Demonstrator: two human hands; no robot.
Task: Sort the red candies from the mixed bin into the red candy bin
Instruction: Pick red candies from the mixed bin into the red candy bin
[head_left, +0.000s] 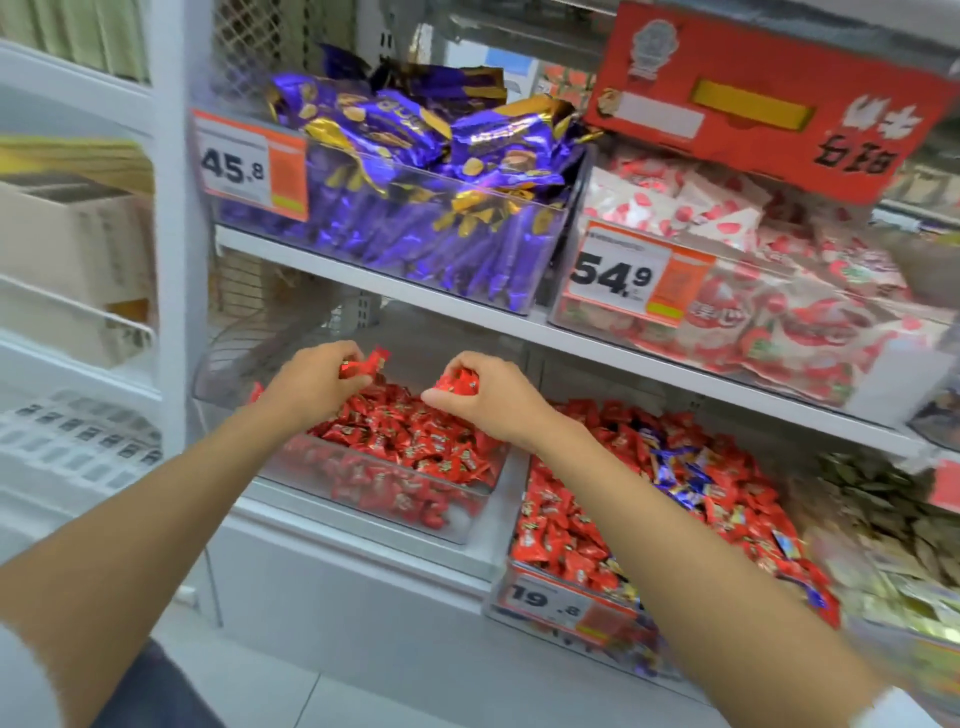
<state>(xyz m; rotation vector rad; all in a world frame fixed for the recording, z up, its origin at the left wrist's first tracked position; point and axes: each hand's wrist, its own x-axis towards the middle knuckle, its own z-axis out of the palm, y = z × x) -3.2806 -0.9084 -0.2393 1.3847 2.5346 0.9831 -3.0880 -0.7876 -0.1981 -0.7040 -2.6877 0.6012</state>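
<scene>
Red foil-wrapped candies, loose: one cluster (363, 366) clenched in my left hand (317, 379), a second cluster (457, 383) clenched in my right hand (493, 400). Both hands hang over the clear plastic bin of all-red candies (363, 499). Clear mixed bin of red and blue-purple candies (524, 587), orange price tag (566, 605): just right of my right forearm.

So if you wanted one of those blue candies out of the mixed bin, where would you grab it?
Probably from above, pinching a twisted wrapper end. The blue candies lie loose on top of the heap in the mixed bin, wedged among red candies, so their sides look crowded while the top is open.
</scene>
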